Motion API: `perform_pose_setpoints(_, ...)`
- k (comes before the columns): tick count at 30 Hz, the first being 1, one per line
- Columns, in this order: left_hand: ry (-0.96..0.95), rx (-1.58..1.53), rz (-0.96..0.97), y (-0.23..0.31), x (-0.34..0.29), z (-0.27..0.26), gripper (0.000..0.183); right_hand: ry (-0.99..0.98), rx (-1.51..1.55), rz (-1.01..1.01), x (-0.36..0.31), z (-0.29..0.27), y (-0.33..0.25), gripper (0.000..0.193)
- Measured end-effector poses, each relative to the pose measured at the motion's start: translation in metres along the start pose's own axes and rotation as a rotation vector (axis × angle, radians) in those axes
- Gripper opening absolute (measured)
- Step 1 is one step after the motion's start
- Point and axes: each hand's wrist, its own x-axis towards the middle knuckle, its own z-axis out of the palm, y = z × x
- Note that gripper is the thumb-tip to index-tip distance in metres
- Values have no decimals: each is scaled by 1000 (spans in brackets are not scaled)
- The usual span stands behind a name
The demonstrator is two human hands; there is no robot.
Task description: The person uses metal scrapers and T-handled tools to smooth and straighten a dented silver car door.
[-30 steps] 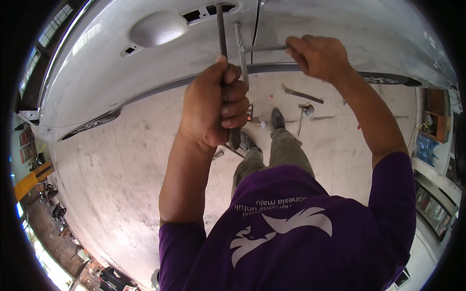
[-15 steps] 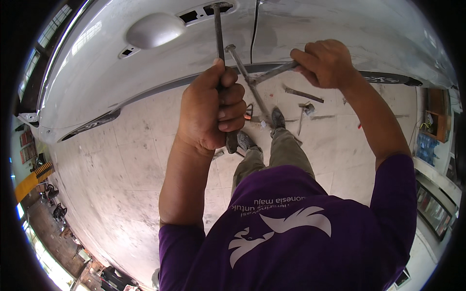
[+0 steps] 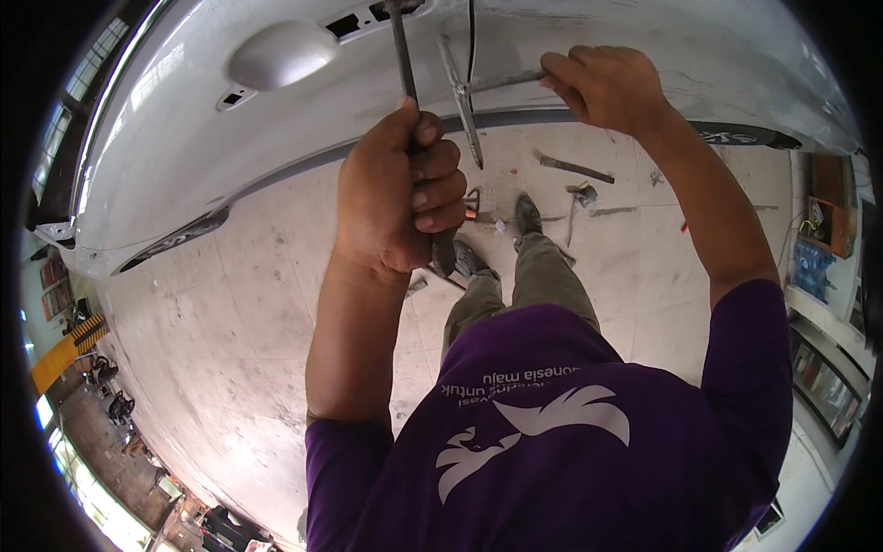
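My left hand point(image 3: 395, 198) is wrapped round a dark metal bar point(image 3: 402, 60). The bar's upper end is at the openings of the grey car door point(image 3: 184, 138), by the bowl-shaped handle recess point(image 3: 283, 57); its lower end sticks out below my fist. My right hand point(image 3: 612, 87) grips the handle of a body hammer point(image 3: 463, 97) with a long, narrow head. That head is right of the bar, near the upright door gap; I cannot tell whether it touches the panel.
On the pale floor point(image 3: 276, 294) lie a dark flat strip point(image 3: 575, 168), a thin hammer-like tool point(image 3: 572, 216) and small scraps, close to my shoes point(image 3: 527, 216). At the right stand a wooden shelf point(image 3: 828, 216) and blue plastic bottles point(image 3: 811, 271). A yellow-and-black striped piece point(image 3: 69, 354) is far left.
The hammer and my right hand have moved up in the picture, and the hammer head has swung upward toward the door panel. My left hand still grips the bar, slightly higher.
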Motion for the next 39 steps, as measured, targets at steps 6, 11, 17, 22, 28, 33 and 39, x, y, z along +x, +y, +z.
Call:
perform_pose_setpoints(6, 7, 20, 37, -16, -5, 13, 34, -194, 74, 73, -34, -8, -21, 17)
perform_pose_setpoints(11, 74, 73, 24, -14, 0, 11, 35, -192, 173, 69, -57, -7, -26, 19)
perform_pose_setpoints(17, 76, 94, 13, -16, -2, 9, 34, -145, 147, 3, -37, -12, -17, 20)
perform_pose_setpoints(22, 57, 75, 17, -13, -2, 8, 34, -49, 2, -101, -4, -17, 0, 18)
perform_pose_setpoints(28, 60, 54, 5, -12, -3, 6, 33, 29, -15, -22, 7, -15, -6, 17)
perform_pose_setpoints(33, 52, 53, 9, -11, -4, 9, 33, 37, 24, -89, 4, -19, -7, 16)
perform_pose_setpoints(39, 64, 44, 31, -15, -4, 10, 33, 102, 49, -116, 10, -25, -7, 16)
